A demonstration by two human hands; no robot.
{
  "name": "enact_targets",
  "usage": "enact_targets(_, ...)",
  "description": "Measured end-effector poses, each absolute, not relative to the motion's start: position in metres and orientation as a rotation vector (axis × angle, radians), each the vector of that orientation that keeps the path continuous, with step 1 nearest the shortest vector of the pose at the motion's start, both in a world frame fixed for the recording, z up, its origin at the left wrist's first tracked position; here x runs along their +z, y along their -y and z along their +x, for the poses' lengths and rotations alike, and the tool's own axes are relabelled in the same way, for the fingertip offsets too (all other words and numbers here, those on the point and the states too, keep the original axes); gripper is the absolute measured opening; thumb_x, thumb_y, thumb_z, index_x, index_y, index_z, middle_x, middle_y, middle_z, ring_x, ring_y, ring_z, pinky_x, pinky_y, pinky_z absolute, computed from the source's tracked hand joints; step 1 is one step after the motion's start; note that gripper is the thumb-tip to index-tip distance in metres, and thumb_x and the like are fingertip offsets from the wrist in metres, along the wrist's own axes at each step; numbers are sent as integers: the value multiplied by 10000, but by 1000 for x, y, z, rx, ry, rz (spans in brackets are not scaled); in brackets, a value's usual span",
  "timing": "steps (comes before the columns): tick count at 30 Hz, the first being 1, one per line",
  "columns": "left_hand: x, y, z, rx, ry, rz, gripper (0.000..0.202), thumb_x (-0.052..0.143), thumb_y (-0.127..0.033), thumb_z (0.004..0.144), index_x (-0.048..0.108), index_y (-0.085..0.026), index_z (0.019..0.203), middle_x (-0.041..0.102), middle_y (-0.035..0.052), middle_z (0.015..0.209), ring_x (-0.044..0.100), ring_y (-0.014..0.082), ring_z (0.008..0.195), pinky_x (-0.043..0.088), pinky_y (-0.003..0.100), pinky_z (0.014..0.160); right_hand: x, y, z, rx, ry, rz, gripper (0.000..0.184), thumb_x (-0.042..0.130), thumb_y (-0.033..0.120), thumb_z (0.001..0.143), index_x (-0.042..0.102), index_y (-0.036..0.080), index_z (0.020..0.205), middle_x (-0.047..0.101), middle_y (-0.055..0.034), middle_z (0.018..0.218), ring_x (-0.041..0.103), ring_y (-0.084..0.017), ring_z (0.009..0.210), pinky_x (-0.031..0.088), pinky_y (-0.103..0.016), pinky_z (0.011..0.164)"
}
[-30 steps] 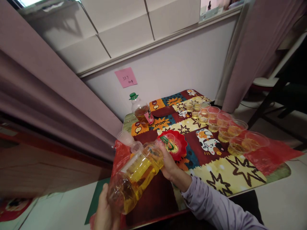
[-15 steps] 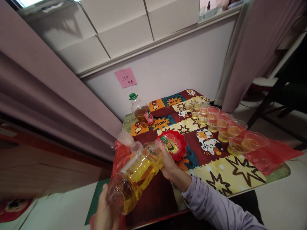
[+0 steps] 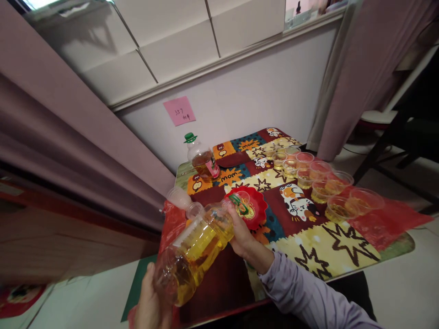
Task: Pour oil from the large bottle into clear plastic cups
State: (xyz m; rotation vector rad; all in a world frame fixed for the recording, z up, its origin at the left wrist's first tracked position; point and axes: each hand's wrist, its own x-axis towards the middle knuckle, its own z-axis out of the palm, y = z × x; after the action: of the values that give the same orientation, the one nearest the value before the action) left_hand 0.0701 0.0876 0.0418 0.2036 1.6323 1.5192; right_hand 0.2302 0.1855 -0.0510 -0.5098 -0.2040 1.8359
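Note:
A large clear plastic bottle (image 3: 202, 253) of yellow liquid lies tilted between my hands, its green-ringed neck pointing away to the right. My left hand (image 3: 150, 301) cups its base; the fingertips are partly hidden. Around the neck end, my right hand (image 3: 241, 233) is closed. The mouth is over a clear plastic cup (image 3: 247, 196), which is at the red scalloped dish (image 3: 262, 212); I cannot tell whether liquid is flowing. Past the bottle stands a second bottle (image 3: 205, 164) with a green cap, holding amber liquid.
Several clear cups of pale yellow liquid (image 3: 318, 189) stand in rows along the table's right side. Stacked empty cups (image 3: 180, 197) lie at the left edge on red plastic film (image 3: 171, 226). A patterned cloth (image 3: 298, 203) covers the table, against a wall with a pink note (image 3: 180, 111).

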Motion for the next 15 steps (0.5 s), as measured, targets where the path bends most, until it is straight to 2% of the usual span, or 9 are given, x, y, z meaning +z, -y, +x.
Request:
enact_targets(5, 41, -89, 72, 1519, -1607, 196, 315, 718, -455, 843, 818, -180, 960, 834, 95, 943, 732, 353, 1184, 589, 443, 1014, -50, -186, 231, 1821, 177, -537, 642, 832, 748, 728, 762, 196, 1048, 841, -91, 1076, 779, -276, 1017, 594, -392, 946)
enact_targets(10, 28, -86, 70, 1556, -1597, 143, 238, 646, -310, 884, 822, -191, 991, 844, 56, 1012, 763, 259, 1077, 607, 338, 908, -43, -182, 232, 1672, 236, -628, 505, 866, 645, 737, 743, 243, 1017, 820, -38, 1089, 735, -262, 1106, 563, -394, 1001)
enact_targets(12, 17, -85, 68, 1556, -1570, 132, 248, 660, -312, 858, 822, -199, 1008, 845, 56, 1018, 771, 253, 1017, 613, 336, 864, -37, -180, 233, 1572, 310, -692, 435, 867, 594, 755, 745, 263, 1011, 797, -21, 1141, 694, -251, 1168, 524, -387, 1069)
enact_targets(15, -5, -83, 66, 1583, -1528, 94, 206, 658, -307, 833, 812, -205, 923, 837, 44, 921, 772, 242, 909, 615, 339, 846, -26, -174, 235, 1473, 432, -762, 396, 860, 524, 784, 753, 281, 1077, 771, -20, 1183, 659, -254, 1214, 489, -397, 1121)
